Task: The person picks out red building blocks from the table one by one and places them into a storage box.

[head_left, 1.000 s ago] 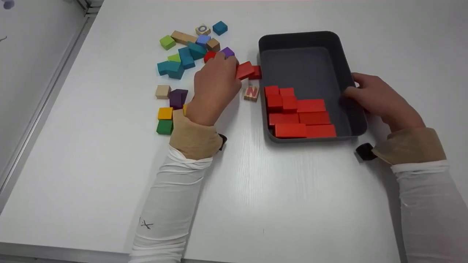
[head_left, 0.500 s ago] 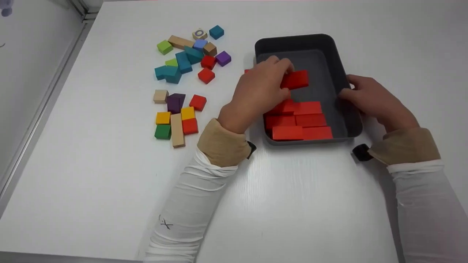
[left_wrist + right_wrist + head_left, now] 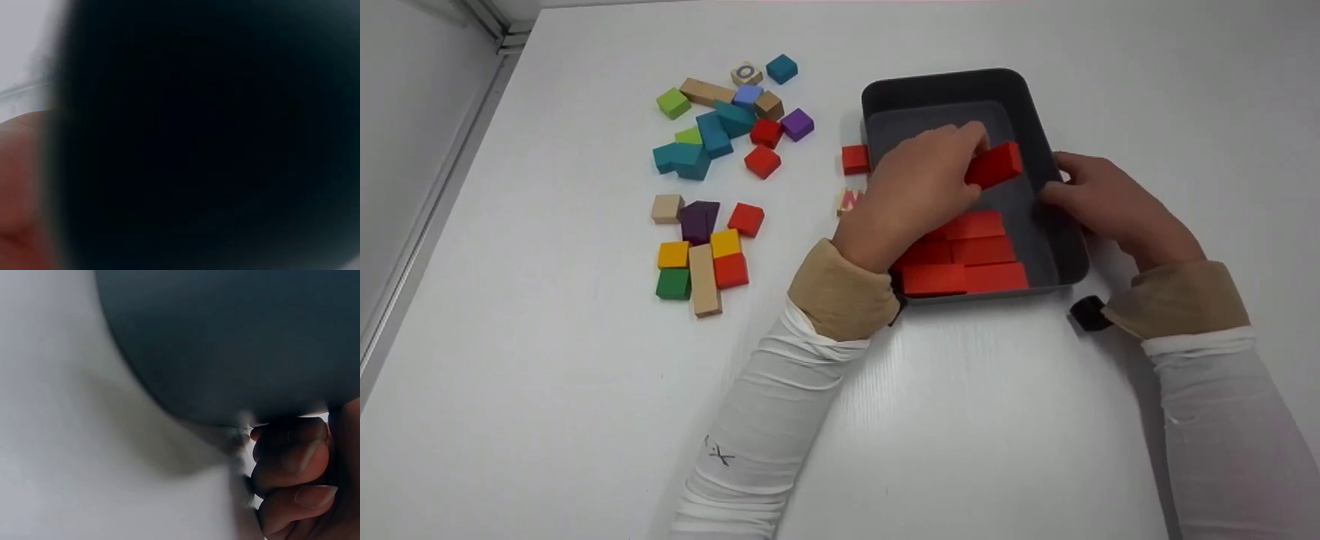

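My left hand (image 3: 926,180) pinches a red block (image 3: 996,165) over the inside of a dark grey tray (image 3: 937,94). The block is tilted, its far end pointing to the right. Below it, red blocks (image 3: 986,251) lie in rows along the tray's near side, partly hidden by my left wrist. My right hand (image 3: 1110,199) grips the tray's right wall, thumb over the rim. In the right wrist view, its curled fingers (image 3: 292,467) are beside the outer wall. Dark blur covers most of the left wrist view.
Left of the tray are a red block (image 3: 855,160) and a letter block (image 3: 851,201), partly hidden. Further left lie several mixed blocks, including a purple cube (image 3: 798,124), a teal block (image 3: 714,135), a long wooden block (image 3: 705,281) and a green block (image 3: 673,284).
My left hand has carried the red block rightward from beside the loose blocks to over the tray, and the block has turned. My right hand keeps its grip on the tray.
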### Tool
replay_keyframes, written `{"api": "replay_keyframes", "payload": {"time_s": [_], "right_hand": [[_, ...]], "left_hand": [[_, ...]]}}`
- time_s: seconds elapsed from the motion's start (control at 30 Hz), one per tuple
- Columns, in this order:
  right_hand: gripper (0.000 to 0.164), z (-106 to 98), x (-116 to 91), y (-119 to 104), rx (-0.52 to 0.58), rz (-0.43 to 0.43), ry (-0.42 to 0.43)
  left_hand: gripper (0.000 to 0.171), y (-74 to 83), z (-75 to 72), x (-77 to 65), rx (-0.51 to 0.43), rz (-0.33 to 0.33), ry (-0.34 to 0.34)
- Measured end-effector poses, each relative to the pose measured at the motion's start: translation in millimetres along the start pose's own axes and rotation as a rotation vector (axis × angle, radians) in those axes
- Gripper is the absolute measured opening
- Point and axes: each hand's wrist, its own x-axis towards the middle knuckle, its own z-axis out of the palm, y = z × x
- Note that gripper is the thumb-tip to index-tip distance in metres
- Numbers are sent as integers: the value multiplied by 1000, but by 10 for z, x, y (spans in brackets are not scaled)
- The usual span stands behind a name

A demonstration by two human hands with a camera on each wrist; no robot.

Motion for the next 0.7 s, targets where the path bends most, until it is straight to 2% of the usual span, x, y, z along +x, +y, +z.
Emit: {"api": "replay_keyframes", "payload": {"time_s": [0.4,0.7], "right_hand": [[47,-8,-11,-19,13,-33,28],[51,29,3,3,11,-17,13]], "left_hand": [[38,-105,103,56,140,-19,-42],[42,-104,162,73,164,-29,-82]]}}
